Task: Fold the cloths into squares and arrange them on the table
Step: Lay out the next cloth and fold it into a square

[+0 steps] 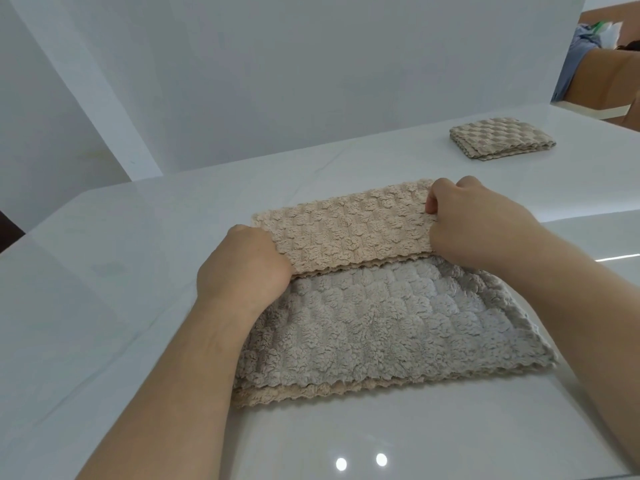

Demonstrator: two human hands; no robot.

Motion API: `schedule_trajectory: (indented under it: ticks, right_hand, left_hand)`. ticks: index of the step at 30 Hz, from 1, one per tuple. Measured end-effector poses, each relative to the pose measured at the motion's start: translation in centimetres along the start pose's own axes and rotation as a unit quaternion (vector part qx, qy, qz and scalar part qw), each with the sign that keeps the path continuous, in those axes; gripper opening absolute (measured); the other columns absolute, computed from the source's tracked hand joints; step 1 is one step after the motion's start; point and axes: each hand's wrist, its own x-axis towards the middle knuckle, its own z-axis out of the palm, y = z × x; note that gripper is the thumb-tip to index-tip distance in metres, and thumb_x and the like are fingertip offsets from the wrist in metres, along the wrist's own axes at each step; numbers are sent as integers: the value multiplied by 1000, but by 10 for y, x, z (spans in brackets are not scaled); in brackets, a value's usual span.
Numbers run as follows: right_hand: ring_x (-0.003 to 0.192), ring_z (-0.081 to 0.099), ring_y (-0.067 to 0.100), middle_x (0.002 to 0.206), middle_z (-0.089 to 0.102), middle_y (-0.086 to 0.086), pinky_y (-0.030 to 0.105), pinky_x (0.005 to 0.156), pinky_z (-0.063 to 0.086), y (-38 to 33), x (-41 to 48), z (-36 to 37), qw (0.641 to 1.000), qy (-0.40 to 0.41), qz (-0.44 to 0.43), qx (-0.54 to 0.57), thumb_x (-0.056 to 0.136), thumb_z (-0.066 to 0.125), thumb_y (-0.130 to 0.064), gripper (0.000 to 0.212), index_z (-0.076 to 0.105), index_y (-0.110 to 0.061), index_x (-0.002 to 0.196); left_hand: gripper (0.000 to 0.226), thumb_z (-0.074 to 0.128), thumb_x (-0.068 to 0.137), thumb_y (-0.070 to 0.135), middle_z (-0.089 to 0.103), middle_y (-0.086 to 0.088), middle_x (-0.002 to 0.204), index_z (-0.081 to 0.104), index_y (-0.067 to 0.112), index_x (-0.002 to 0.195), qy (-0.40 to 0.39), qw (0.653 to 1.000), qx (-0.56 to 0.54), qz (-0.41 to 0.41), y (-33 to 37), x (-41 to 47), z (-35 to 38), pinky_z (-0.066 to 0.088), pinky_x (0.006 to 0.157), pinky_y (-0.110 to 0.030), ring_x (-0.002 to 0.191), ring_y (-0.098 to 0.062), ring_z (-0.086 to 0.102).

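Beige-backed grey cloth (381, 323) lies at table (104, 271) centre. Its far flap is pinched at either end by the left hand (246, 268) and the right hand (467, 223), evidently to set the fold square. One folded cloth (502, 138) sits far right, well apart.

Table (104, 271): white and glossy, filling the lower view; its far edge climbs from left to right.
Surface: faint creases near the far edge, smooth sheen toward the near edge.
Wall (311, 64): plain white panels rising just behind the far edge.
Band (86, 81): a paler slanted strip crossing the wall's left part, down toward the table's far left corner.
Gap (8, 230): a dark brown patch at the left, beyond the table's left corner.
Opening (609, 81): upper right, past the wall's end; brown surfaces, some blue fabric (578, 57), the rest blurred.
Light: two round glints (341, 464) by the near edge; a bright streak (616, 258) at the right edge.
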Motion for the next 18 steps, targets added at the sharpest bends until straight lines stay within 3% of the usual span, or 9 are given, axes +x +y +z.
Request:
schedule_trajectory:
  ticks: [4, 6, 9, 12, 15, 18]
  right_hand:
    - [89, 58, 38, 112, 45, 12, 49, 83, 55, 1, 1, 3, 1000, -12, 5, -1, 86, 47, -14, 32, 49, -16, 119]
    - [98, 54, 38, 116, 46, 14, 47, 88, 50, 1, 2, 4, 999, 33, -4, 7, 86, 50, -14, 32, 48, -17, 118]
    - [115, 47, 39, 126, 49, 15, 48, 94, 39, 0, 5, 1, 991, 126, -20, 45, 87, 53, -14, 35, 50, -16, 123]
    - [131, 42, 33, 139, 49, 12, 48, 106, 36, -3, 6, 0, 978, 160, -63, 121, 92, 53, -18, 38, 51, -14, 130]
    - [151, 24, 25, 156, 41, 7, 44, 121, 24, -17, 7, -3, 977, 125, -120, 124, 103, 44, -22, 44, 45, -11, 146]
    - [156, 9, 23, 166, 26, 6, 42, 125, 14, -42, 16, -1, 978, 70, -196, 30, 109, 33, -27, 51, 30, -10, 157]
  left_hand:
    - [21, 50, 88, 20, 59, -10, 108, 66, 13, 100, -2, 998, 46, -33, 0, -3, -2, 53, 86, -43, 99, -34, 59]
    - [28, 47, 92, 18, 55, -11, 122, 61, 9, 115, 46, 997, 57, -22, 3, -3, -2, 45, 86, -40, 110, -35, 55]
    - [49, 42, 100, 18, 38, -8, 156, 42, 9, 149, 136, 990, -11, 26, 6, -1, -3, 36, 107, -45, 139, -31, 40]
    - [50, 37, 107, 20, 27, -2, 166, 35, 12, 157, 176, 973, -109, 101, 13, 0, -6, 20, 125, -38, 152, -18, 23]
    - [51, 34, 109, 24, 18, 1, 169, 29, 14, 159, 121, 974, -125, 148, 20, 3, -12, 11, 127, -34, 155, -14, 12]
    - [54, 30, 110, 25, 8, -3, 170, 20, 12, 161, 39, 980, -38, 193, 37, 20, -12, 8, 127, -39, 157, -20, 3]
